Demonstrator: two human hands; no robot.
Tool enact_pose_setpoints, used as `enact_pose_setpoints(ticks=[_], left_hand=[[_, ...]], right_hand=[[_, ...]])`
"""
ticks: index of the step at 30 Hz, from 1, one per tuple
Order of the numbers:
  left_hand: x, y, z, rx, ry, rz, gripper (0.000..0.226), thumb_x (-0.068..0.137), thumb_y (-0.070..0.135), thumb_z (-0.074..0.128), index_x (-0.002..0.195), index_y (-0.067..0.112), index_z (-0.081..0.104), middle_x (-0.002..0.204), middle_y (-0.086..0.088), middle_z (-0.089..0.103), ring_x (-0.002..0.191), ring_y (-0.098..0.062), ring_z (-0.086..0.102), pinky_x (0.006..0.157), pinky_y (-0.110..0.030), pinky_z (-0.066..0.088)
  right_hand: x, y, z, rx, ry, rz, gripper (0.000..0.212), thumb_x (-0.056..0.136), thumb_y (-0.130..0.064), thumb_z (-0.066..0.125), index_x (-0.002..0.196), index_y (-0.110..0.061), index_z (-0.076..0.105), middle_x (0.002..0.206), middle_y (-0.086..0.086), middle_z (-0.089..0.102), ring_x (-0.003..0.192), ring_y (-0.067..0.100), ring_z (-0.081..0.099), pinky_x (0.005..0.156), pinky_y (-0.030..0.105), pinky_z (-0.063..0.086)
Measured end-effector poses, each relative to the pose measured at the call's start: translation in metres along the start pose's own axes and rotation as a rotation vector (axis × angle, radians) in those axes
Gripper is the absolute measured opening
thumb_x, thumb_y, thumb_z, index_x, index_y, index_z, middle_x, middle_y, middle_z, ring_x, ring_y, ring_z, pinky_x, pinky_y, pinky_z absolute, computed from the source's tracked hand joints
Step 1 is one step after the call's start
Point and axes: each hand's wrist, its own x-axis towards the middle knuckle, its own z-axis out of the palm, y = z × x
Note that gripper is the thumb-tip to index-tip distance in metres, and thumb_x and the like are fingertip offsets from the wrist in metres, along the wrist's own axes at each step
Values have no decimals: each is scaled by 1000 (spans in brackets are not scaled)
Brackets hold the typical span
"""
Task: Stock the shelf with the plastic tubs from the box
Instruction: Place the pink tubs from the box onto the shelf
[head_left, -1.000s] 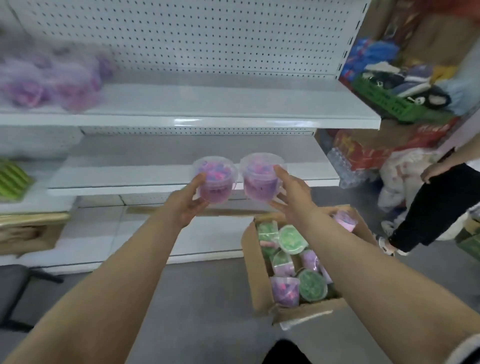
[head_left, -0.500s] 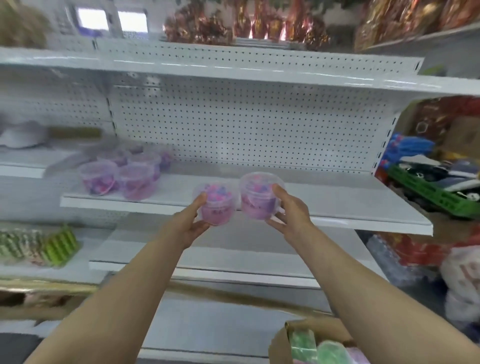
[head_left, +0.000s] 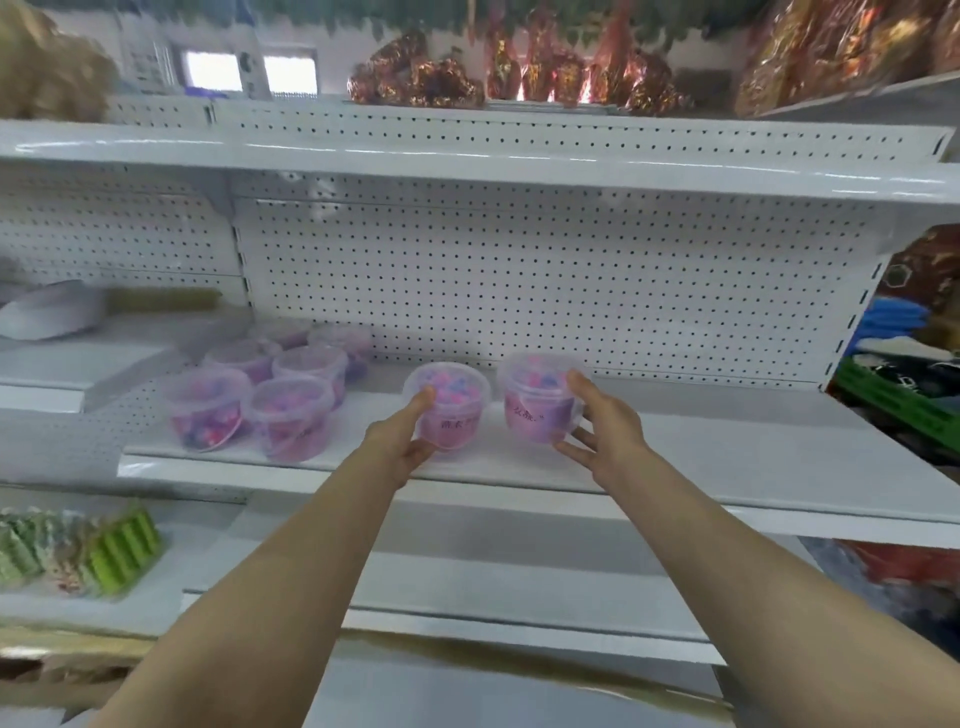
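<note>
Your left hand (head_left: 402, 441) grips the left tub (head_left: 451, 415) and your right hand (head_left: 602, 431) grips the right tub (head_left: 537, 410). You hold them side by side at the white shelf (head_left: 727, 457), right of the stocked tubs (head_left: 270, 400).

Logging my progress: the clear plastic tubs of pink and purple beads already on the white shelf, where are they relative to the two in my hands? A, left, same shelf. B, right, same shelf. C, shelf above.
A: the stocked clear plastic tubs cluster at the left end of the white metal shelf, left of the left hand gripping one held tub and the right hand gripping the other held tub.
</note>
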Motion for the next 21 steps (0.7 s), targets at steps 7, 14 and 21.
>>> enact_pose_setpoints(ticks=[7,14,21], left_hand=[[83,39,-2,18,-11,14,66,76,42,78,125,8,49,101,-4,57,83,-24,61,97,-38,51],[137,62,0,62,-81,23,57,87,30,69,131,2,47,132,-14,54,111,-30,57,79,-36,52],[185,63,-6,137,-31,-25,64,79,44,75,125,7,50,126,-11,61,103,-27,62,77,-32,53]], right_hand=[[50,-2,39,33,77,-38,33,76,-44,81,95,-23,64,113,3,64,110,30,62,83,46,60],[86,7,70,66,128,-55,36,76,-43,82,99,-21,65,114,3,66,107,29,65,80,44,60],[116,9,86,52,157,-48,48,73,-45,83,107,-18,62,113,1,62,110,29,63,73,43,61]])
